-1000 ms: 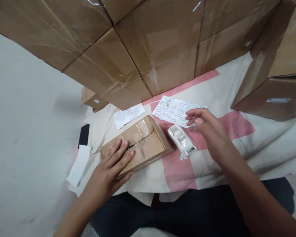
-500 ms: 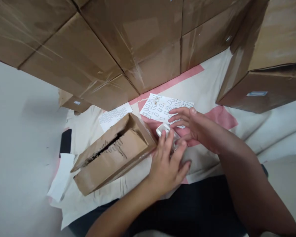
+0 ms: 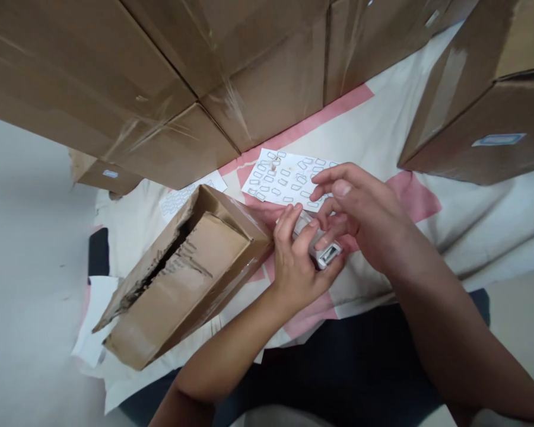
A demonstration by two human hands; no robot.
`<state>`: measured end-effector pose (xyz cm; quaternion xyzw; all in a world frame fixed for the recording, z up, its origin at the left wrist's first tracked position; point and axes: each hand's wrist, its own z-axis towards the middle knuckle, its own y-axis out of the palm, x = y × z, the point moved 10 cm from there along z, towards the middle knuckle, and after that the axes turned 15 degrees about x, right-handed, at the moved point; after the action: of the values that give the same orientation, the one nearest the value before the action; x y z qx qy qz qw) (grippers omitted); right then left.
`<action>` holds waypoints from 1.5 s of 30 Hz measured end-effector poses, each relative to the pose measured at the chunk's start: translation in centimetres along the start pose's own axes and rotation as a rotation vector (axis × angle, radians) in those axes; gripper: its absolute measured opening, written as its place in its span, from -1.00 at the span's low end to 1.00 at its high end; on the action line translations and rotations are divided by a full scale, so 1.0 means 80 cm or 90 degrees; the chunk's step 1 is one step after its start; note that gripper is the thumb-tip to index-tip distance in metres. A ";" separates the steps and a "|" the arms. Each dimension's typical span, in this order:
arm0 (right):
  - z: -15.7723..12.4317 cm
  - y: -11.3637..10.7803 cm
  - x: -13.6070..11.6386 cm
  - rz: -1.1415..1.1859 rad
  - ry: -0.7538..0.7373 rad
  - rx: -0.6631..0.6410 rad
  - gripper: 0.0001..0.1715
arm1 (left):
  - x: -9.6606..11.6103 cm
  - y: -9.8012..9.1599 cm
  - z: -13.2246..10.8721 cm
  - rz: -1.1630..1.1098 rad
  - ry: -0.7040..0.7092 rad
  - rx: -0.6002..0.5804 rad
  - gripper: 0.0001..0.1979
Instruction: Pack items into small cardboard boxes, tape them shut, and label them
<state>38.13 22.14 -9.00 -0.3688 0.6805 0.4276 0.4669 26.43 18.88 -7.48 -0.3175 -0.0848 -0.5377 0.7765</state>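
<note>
A small white box-shaped object with a dark slot in its end lies on the cloth, partly hidden by my fingers; its exact kind cannot be made out. My left hand is closed around its left side, thumb near the slotted end. From the right, my right hand reaches over it with fingers curled and apart, the lower fingertips close to its top. Whether they touch it is unclear. Just beyond lies a sheet of labels printed with small outlined rectangles.
Left of my hands stands a long cardboard box with a torn, partly open top. A second label sheet lies behind it. Stacked large cartons form a wall at the back. Another carton stands at the right on the pink-and-white cloth.
My left hand has closed around the white object, and its slotted end now shows toward me. My right hand's fingers have curled in over it. The view has shifted slightly.
</note>
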 end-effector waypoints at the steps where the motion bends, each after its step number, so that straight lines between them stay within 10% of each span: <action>1: -0.002 0.000 -0.002 0.000 -0.008 0.004 -0.56 | -0.001 0.000 -0.001 -0.002 -0.002 -0.002 -0.19; 15: -0.033 0.018 -0.026 -0.104 -0.083 -0.013 -0.72 | -0.002 0.003 -0.002 0.040 -0.017 -0.052 -0.34; 27: -0.021 -0.022 -0.032 -0.274 -0.123 0.048 -0.67 | 0.001 0.001 -0.004 0.011 0.018 -0.028 -0.13; 33: -0.020 -0.026 0.000 -0.446 -0.071 -0.108 -0.45 | 0.003 -0.004 -0.002 0.013 0.008 -0.026 -0.18; 40: -0.031 0.001 0.001 -0.382 -0.141 -0.308 -0.66 | 0.006 -0.010 0.002 -0.017 -0.025 -0.059 -0.84; 45: -0.033 0.006 -0.009 -0.352 -0.176 -0.324 -0.81 | 0.010 -0.017 0.005 -0.037 -0.011 -0.048 -0.95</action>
<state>37.09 19.97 -7.71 -0.5810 0.3591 0.4861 0.5452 25.63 18.21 -6.25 -0.3487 -0.0801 -0.5600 0.7472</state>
